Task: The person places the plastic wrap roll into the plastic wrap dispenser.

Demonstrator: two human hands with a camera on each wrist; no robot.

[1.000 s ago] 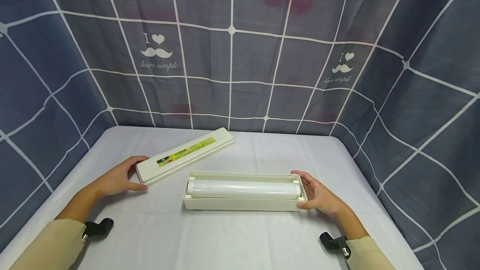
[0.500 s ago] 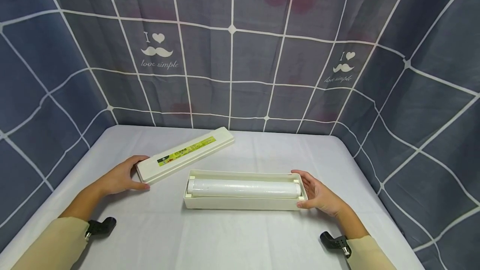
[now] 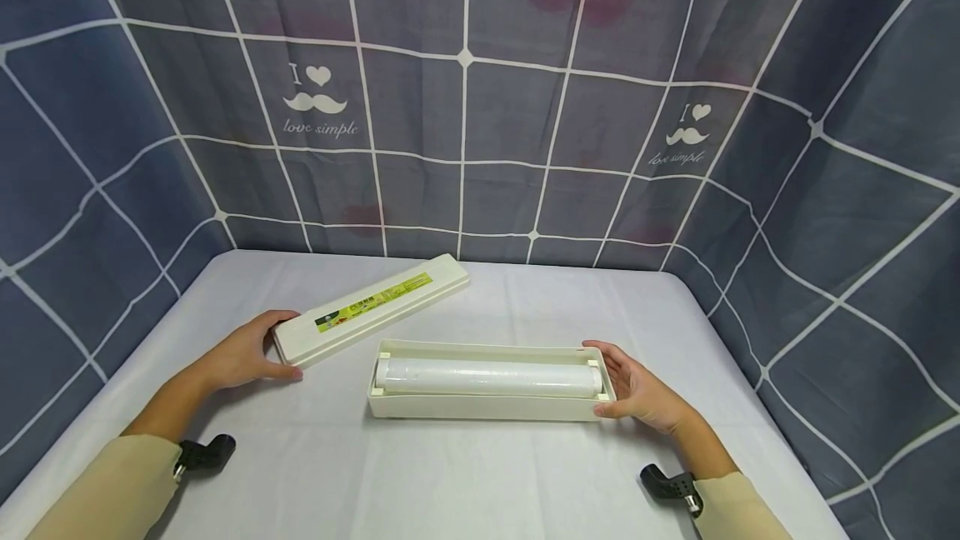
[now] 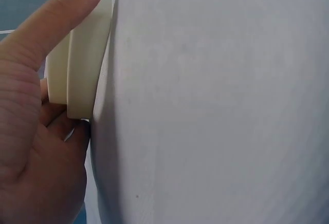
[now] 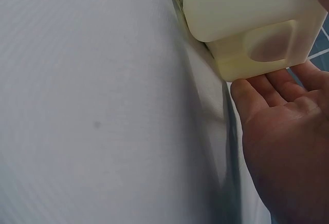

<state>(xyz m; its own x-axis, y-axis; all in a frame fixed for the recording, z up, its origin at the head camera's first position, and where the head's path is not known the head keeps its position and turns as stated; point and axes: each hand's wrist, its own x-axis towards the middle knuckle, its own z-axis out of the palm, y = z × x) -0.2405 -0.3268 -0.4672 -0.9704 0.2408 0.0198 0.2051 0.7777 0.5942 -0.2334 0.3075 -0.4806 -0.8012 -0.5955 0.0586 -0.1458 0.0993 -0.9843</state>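
My left hand [image 3: 243, 354] grips the near-left end of a long cream lid [image 3: 367, 307] that lies slanted on the table, label up. Its thumb is along the near side and its fingers are at the far side; the left wrist view shows the thumb on the lid's edge [image 4: 87, 64]. Right of the lid sits a matching open box [image 3: 480, 409] holding a glossy white roll [image 3: 487, 377], which looks like cling film. My right hand [image 3: 641, 390] holds the box's right end between thumb and fingers. In the right wrist view the fingers reach round the box's end wall [image 5: 247, 23].
A white cloth [image 3: 465, 482] covers the table. Dark grid-patterned curtains [image 3: 412, 107] hang behind it and at both sides. Each wrist wears a black camera mount, one on the left [image 3: 206, 453] and one on the right [image 3: 663, 483].
My left wrist and thumb have shifted slightly to the right along the lid's end. The lid, the box and my right hand have stayed nearly where they were.
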